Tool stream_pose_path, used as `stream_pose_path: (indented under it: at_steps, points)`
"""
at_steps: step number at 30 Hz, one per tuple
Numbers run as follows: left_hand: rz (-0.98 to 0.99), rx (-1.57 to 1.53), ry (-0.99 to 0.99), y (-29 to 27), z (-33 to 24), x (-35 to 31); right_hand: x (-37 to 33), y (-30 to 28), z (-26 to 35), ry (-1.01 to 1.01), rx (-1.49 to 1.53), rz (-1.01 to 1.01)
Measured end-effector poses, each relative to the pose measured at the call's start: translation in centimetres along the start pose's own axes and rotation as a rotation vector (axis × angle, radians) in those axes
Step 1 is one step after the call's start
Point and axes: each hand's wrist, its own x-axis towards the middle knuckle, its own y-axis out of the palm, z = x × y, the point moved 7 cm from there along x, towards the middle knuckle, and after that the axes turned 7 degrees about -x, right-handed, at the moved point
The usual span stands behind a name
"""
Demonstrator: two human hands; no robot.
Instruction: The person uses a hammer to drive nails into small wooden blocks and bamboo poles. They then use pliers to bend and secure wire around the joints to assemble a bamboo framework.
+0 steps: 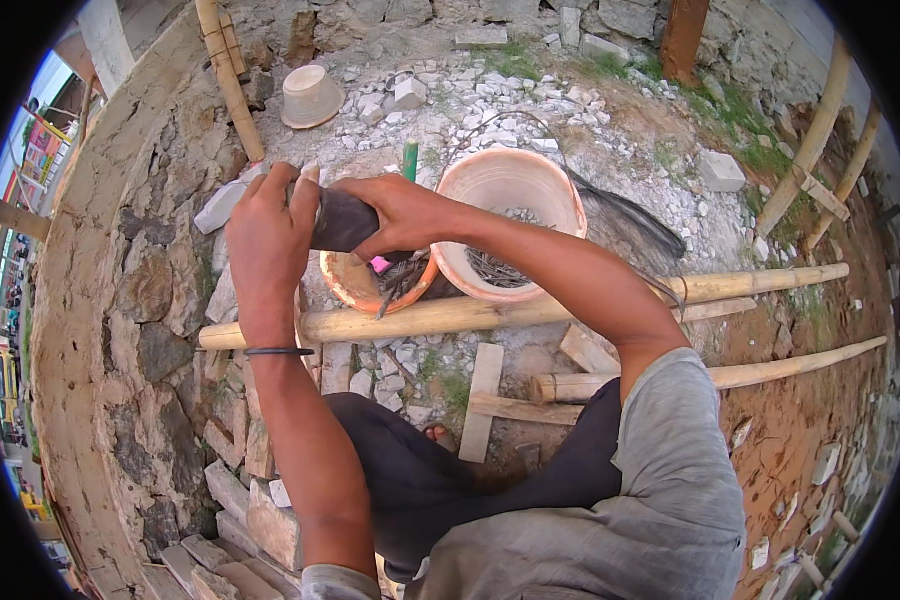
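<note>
Both my hands are raised in front of me, over the left edge of the smaller bucket. My left hand [273,240] is curled around the left end of a dark, blocky object [344,222] whose kind I cannot make out. My right hand [398,212] grips the same object from the right, fingers over its top and thumb below. Under them stands a small orange-rimmed bucket [348,292] with dark pieces and something pink in it. Beside it, a larger pale bucket [457,190] contains thin dark pieces [495,268]. A green stick [410,160] rises behind my right hand.
A bamboo pole [450,317] crosses before the buckets; another pole [800,367] lies nearer on the right. Black wire [630,215] trails right of the large bucket. An overturned pale bucket [310,97] stands farther back among rubble. A rough stone wall [145,290] runs along the left.
</note>
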Motion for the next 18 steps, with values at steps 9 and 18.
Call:
stream_pose_path:
  at_steps: [9, 18]
  points:
    - [0.165, 0.274, 0.088, 8.5, 2.6, 1.7, -0.5, -1.0, -7.8, 0.049, -0.442, 0.088]
    - [0.336, 0.346, 0.367, 18.1, 6.2, -6.0, -16.2, -4.6, -17.4, 0.611, -0.608, 0.399]
